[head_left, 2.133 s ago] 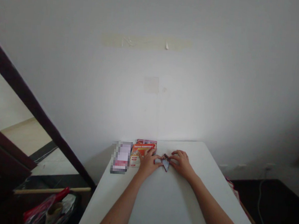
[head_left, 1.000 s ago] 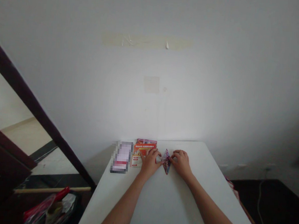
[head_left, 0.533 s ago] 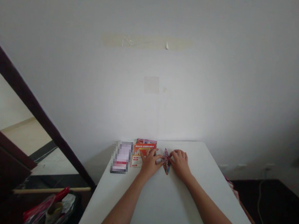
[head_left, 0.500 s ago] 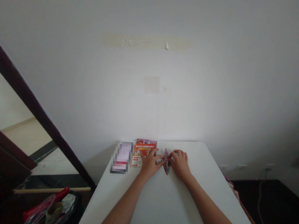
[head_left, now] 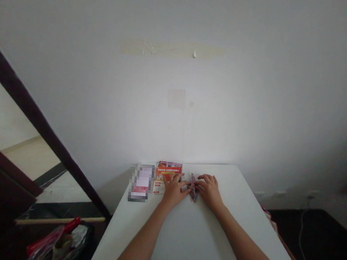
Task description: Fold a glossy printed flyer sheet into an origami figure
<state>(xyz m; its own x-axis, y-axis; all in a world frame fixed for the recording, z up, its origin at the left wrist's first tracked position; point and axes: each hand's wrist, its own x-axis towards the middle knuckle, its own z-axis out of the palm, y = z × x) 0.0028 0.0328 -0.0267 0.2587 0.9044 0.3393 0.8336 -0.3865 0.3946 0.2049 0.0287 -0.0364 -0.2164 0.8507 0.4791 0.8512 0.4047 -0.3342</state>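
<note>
A small piece of folded, colourfully printed paper [head_left: 193, 189] stands on the white table [head_left: 192, 238], narrow and pointed at both ends. My left hand [head_left: 174, 187] pinches its left side between thumb and finger, while the other fingers spread over the printed leaflets. From the right, my right hand [head_left: 208, 189] holds the same paper with its thumb and fingertips. The exact folds are too small to make out. Under and beyond my left hand lie orange and white printed leaflets [head_left: 159, 187], partly covered by the fingers.
A blurred-out phone-like object [head_left: 141, 182] lies at the table's left. The back edge of the table meets a white wall [head_left: 173, 138] with tape marks. At lower left on the floor is a bin [head_left: 79, 240] with red and clear plastic. A cable [head_left: 301, 234] hangs at right.
The paper looks slightly narrower between my hands, its right side pressed in a little. My right hand's fingers have shifted slightly; my left hand stays nearly where it was.
</note>
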